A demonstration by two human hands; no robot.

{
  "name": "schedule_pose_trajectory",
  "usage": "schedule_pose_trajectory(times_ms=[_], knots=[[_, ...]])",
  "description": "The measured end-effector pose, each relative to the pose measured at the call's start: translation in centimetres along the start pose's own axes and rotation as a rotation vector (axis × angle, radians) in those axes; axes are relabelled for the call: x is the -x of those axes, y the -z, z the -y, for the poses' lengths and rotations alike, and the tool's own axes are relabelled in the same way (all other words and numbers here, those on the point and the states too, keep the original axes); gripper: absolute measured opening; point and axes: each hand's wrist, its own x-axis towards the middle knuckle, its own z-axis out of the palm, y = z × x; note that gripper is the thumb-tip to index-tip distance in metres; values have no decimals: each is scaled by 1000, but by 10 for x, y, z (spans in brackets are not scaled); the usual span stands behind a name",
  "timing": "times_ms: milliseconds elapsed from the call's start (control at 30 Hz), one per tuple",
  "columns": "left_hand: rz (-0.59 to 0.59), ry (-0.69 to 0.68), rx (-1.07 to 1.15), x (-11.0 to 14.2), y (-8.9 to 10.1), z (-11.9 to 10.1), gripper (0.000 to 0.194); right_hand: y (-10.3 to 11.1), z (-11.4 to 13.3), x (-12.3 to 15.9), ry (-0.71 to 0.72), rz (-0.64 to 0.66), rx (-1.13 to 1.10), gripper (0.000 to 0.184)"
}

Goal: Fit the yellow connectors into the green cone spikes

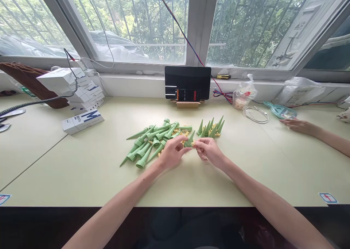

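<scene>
My left hand [172, 152] is closed on a green plant watering spike [190, 139], its tip pointing up. Pinched in the fingers of my right hand [209, 150] is a small yellow valve [193, 144], right at the side of that spike; whether it sits in the spike I cannot tell. To the left lies a loose pile of green watering spikes [153, 136], with small yellow valves [184, 133] partly hidden behind my left hand. Beyond my right hand stands a group of upright green spikes [210, 128] with yellow valves at their bases.
A phone [188, 95] showing a timer leans against a black tablet [187, 77] at the back. White boxes [82, 88] are stacked at left. A plastic bag [243, 94], a white cable [255, 115] and another person's hand [296, 126] by a teal object [281, 111] are at right.
</scene>
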Motion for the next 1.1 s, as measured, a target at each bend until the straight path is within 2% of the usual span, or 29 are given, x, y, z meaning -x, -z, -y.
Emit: schedule_pose_trajectory(times_ms=[100,200,267,367,467,567,800,1100], knots=[[-5,-28,-27,0,0,-1,25,0,3,0,-71,20,-50,34],[-4,-18,-46,-1,1,-5,25,-1,3,1,-79,12,-38,36],[-1,16,-50,-1,2,-9,25,-3,2,1,-18,-23,31,38],[3,83,-8,-2,4,-14,27,-7,-2,2,150,-113,216,36],[-1,143,84,-3,5,-17,32,-8,-4,4,297,-186,391,30],[11,202,218,-4,6,-19,37,-8,-4,6,387,-204,543,27],[50,299,377,-5,9,-24,38,-3,-6,4,530,-128,795,31],[105,244,353,-4,8,-19,36,1,-9,1,588,-105,878,33]])
